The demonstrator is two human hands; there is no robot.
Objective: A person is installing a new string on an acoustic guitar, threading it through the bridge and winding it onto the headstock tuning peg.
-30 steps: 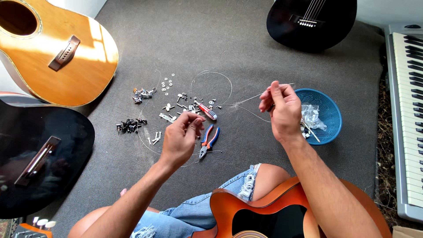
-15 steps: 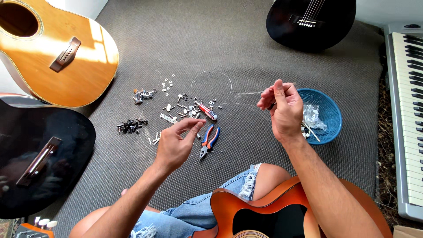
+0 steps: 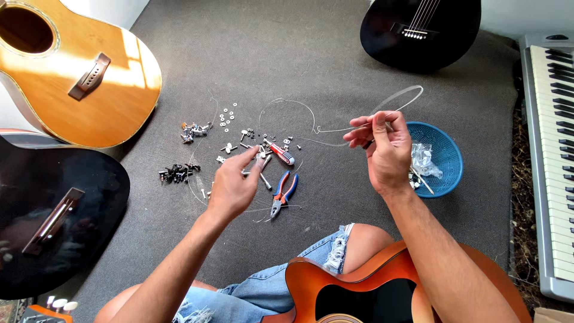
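Person is wearing ripped light-blue denim shorts [image 3: 263, 293] with frayed white hems, lower centre of frame. Both arms are showing bare, no sleeves; left hand [image 3: 233, 185] and right hand [image 3: 388, 155] bare too.

Dark grey carpet floor [image 3: 287, 54], sunlit at left. White wall [image 3: 113, 9] along the top edge. Keyboard [image 3: 553, 161] at right.

We cannot make out the tiny parts [image 3: 251, 140] at ten o'clock; the edges crop the keyboard [image 3: 550, 161] at three and every guitar.
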